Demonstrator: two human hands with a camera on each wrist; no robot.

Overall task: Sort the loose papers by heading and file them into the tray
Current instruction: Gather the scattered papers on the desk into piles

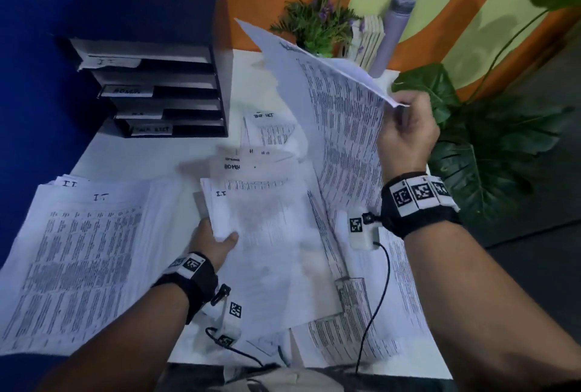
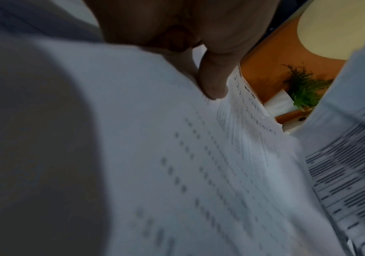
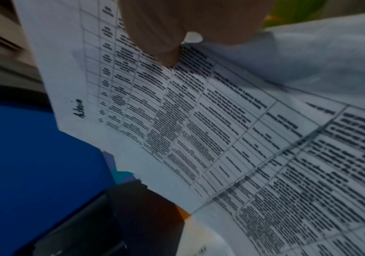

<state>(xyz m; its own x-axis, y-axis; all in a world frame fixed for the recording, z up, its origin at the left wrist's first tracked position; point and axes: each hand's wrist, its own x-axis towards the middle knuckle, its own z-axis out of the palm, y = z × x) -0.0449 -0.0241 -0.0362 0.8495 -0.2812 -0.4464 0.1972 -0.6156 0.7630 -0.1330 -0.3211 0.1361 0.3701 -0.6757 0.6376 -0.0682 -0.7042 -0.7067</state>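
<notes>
Papers (image 1: 342, 127) apparently between pinching fingers (image 1: 401, 115)

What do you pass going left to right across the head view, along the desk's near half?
IT pile → left hand gripping an IT-headed sheet → right hand holding the raised sheets → large leafy plant.

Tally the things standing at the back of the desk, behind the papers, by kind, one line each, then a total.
Black paper tray with labelled slots: 1
Small potted plant with purple flowers: 1
Grey bottle: 1
Large-leafed green plant at the desk's right edge: 1
Total: 4
</notes>
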